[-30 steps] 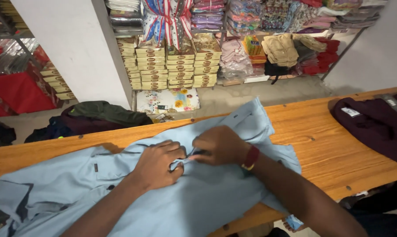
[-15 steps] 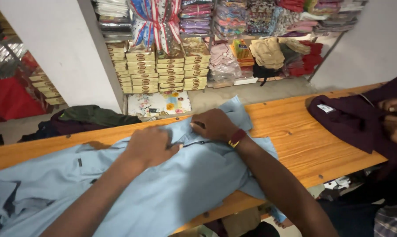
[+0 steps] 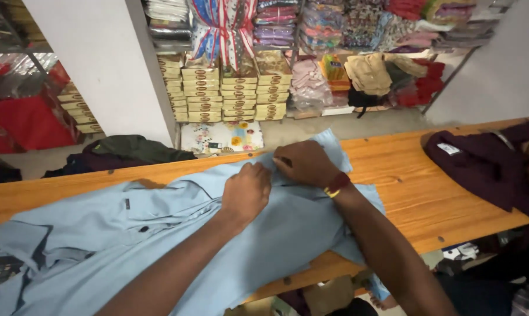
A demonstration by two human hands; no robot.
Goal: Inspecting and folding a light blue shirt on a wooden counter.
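- Light-blue shirt [image 3: 159, 234] lies spread flat along the wooden table [image 3: 428, 193], filling the view from 9 o'clock to centre.
- Left hand [image 3: 246, 193] presses down on the shirt front, fingers curled.
- Right hand [image 3: 304, 164], just at its 1 o'clock, pinches the fabric edge.
- Dark maroon garment [image 3: 481, 167] sits at 3 o'clock.
- Stacked yellow boxes [image 3: 229, 93] stand at 12 o'clock.

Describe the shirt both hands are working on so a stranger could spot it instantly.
On the long wooden counter, under the left hand and right hand, lies a light blue shirt, spread flat. The only other garment on the counter, at the right end, is dark maroon.
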